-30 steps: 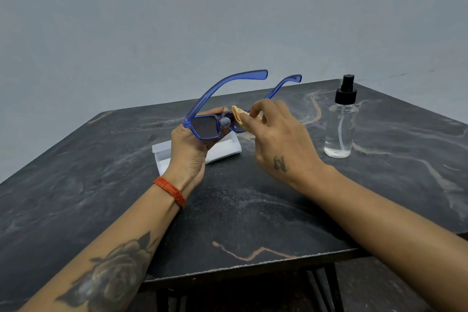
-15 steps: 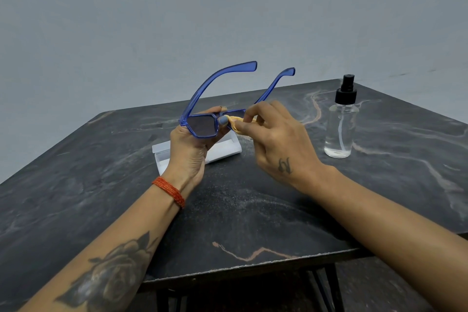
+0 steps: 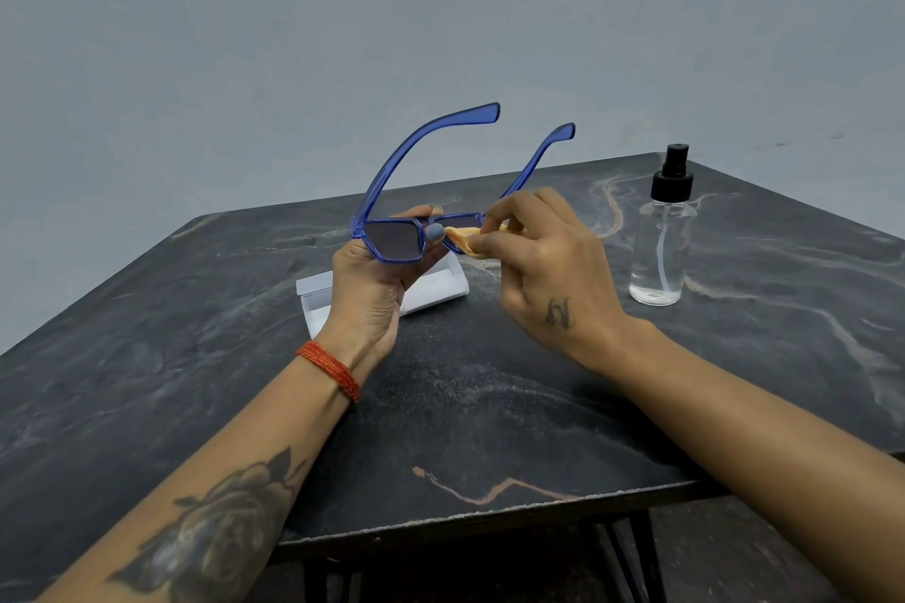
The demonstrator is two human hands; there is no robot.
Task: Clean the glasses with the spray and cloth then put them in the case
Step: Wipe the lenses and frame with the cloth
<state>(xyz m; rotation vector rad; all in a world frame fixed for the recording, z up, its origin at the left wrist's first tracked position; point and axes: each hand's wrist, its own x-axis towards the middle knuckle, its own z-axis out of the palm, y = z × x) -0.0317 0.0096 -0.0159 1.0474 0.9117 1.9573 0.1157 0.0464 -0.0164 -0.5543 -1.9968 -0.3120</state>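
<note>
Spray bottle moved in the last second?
No. The spray bottle stands at the same spot on the table, by the same pale vein; only the glasses tilted.

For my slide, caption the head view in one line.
Left hand holds blue glasses while right hand wipes one lens with a yellow cloth.

A dark marbled table (image 3: 489,406) with pale and orange veins stands before a plain grey wall (image 3: 294,39).

Marble table (image 3: 489,406): case (image 3: 436,289), spray bottle (image 3: 658,255).
</note>
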